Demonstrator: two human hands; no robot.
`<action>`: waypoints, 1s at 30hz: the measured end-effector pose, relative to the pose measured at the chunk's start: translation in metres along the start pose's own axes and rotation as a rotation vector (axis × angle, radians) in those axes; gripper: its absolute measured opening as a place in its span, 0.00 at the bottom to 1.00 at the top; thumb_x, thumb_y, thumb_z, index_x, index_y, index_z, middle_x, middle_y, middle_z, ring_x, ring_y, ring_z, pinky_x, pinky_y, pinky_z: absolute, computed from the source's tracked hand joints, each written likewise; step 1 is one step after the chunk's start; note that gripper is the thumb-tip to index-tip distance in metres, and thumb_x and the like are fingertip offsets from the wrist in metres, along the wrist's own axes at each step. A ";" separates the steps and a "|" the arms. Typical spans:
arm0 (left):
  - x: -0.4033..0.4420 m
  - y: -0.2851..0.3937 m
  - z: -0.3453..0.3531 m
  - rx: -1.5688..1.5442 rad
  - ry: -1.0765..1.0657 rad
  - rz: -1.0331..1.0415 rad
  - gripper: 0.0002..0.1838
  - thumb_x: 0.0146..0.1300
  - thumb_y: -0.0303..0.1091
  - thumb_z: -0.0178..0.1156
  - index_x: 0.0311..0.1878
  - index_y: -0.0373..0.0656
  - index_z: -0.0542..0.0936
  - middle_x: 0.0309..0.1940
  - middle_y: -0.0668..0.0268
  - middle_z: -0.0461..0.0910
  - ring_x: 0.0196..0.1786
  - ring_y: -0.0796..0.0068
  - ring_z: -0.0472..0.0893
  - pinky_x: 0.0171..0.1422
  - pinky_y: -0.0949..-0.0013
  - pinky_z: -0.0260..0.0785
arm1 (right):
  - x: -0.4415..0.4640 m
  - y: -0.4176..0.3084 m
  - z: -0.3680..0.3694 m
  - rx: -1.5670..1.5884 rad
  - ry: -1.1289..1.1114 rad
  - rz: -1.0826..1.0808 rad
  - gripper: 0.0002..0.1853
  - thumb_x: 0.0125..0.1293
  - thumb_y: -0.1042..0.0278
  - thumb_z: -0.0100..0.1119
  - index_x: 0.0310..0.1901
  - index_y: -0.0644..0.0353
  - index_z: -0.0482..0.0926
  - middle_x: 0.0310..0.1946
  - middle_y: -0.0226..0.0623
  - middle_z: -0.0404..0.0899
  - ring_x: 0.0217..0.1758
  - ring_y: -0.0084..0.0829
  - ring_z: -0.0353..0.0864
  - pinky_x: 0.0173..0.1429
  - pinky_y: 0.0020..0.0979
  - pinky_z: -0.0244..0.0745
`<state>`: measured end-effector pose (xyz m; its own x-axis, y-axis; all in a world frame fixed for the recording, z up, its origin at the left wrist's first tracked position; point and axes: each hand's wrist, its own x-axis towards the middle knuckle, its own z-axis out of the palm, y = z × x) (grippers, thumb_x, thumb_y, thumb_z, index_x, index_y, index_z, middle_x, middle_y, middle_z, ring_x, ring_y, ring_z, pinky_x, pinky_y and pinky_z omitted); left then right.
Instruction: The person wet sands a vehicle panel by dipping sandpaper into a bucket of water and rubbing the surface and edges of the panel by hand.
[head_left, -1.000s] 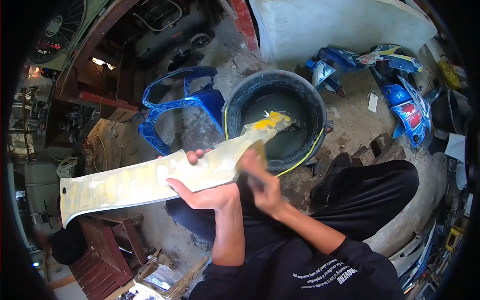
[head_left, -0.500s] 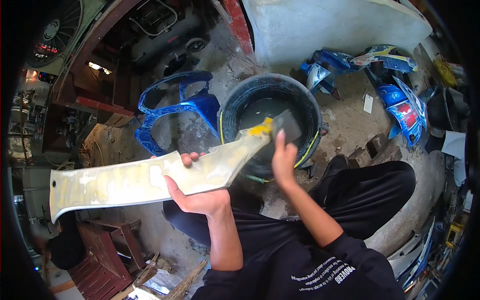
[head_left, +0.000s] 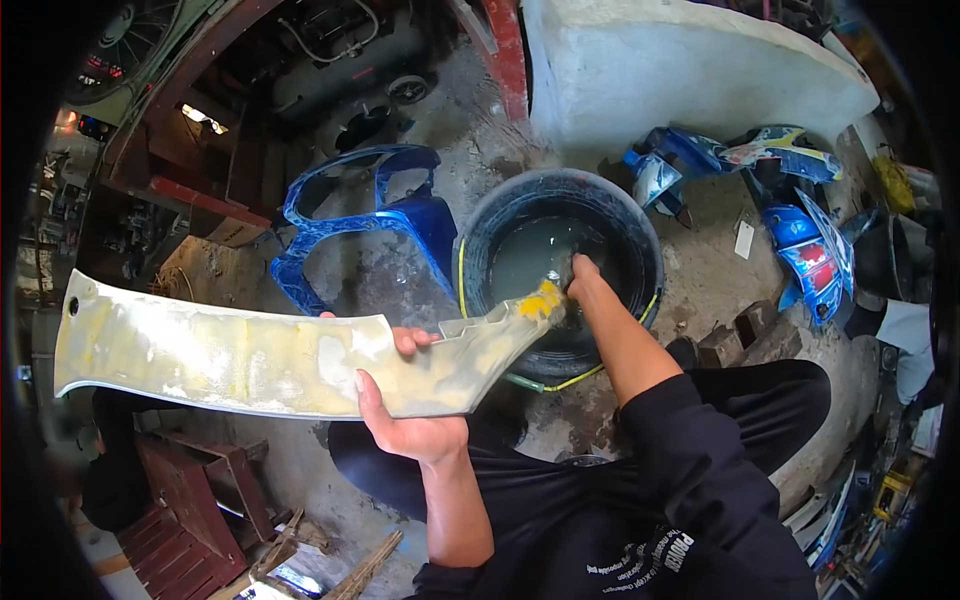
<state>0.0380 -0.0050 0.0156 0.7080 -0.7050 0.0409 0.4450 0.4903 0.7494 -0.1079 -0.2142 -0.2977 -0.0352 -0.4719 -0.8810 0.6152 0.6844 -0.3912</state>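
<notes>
A long pale motorcycle body panel (head_left: 220,360), patched with cream and white and yellow at its narrow end, lies across my left hand (head_left: 420,430). The thumb is on the near face and the fingers curl over the far edge. That yellow tip reaches over the rim of a black bucket (head_left: 480,215) of murky water (head_left: 525,255). My right hand (head_left: 585,275) is down inside the bucket, beside the tip, with its fingers bent and partly hidden. The dark grey sheet, looking like sandpaper, that it held earlier is hardly visible now.
A blue fairing frame (head_left: 410,225) lies on the floor left of the bucket. Blue painted panels (head_left: 800,250) and a white tag (head_left: 744,240) lie to the right. A pale wall (head_left: 690,70) stands behind. Wooden blocks (head_left: 745,340) sit near my knee.
My right hand has gone from the panel's tip down into the bucket, taking the grey sheet along. The panel's wide end has risen and shifted left in view. My left hand keeps its hold.
</notes>
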 end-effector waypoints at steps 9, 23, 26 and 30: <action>0.006 -0.005 -0.008 -0.006 0.052 -0.058 0.33 0.77 0.50 0.44 0.82 0.53 0.55 0.43 0.60 0.73 0.48 0.65 0.74 0.60 0.56 0.70 | 0.003 0.005 -0.013 0.303 -0.317 0.076 0.14 0.78 0.67 0.47 0.56 0.62 0.78 0.55 0.46 0.84 0.59 0.43 0.84 0.69 0.46 0.76; 0.011 -0.031 0.019 0.042 0.170 -0.071 0.25 0.78 0.55 0.50 0.60 0.42 0.71 0.47 0.63 0.76 0.55 0.67 0.75 0.64 0.59 0.68 | -0.312 -0.001 0.009 -0.414 -0.840 -0.428 0.16 0.81 0.62 0.54 0.58 0.66 0.81 0.53 0.28 0.83 0.54 0.16 0.77 0.60 0.25 0.72; 0.012 -0.033 0.029 0.013 0.118 -0.176 0.26 0.78 0.58 0.51 0.59 0.43 0.71 0.48 0.64 0.76 0.55 0.69 0.75 0.64 0.61 0.67 | -0.310 0.006 0.005 -0.542 -1.066 -0.510 0.19 0.82 0.63 0.53 0.63 0.68 0.79 0.54 0.29 0.82 0.53 0.17 0.76 0.60 0.25 0.71; 0.019 -0.034 0.040 0.047 0.114 -0.146 0.26 0.78 0.59 0.51 0.59 0.45 0.70 0.46 0.66 0.76 0.54 0.71 0.75 0.64 0.62 0.67 | -0.305 -0.006 0.003 -0.726 -1.064 -0.816 0.19 0.82 0.63 0.51 0.62 0.68 0.78 0.48 0.30 0.82 0.48 0.20 0.74 0.56 0.27 0.71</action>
<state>0.0148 -0.0552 0.0173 0.6963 -0.7033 -0.1434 0.5233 0.3608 0.7720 -0.0986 -0.0762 -0.0260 0.5975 -0.7950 0.1046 0.1900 0.0136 -0.9817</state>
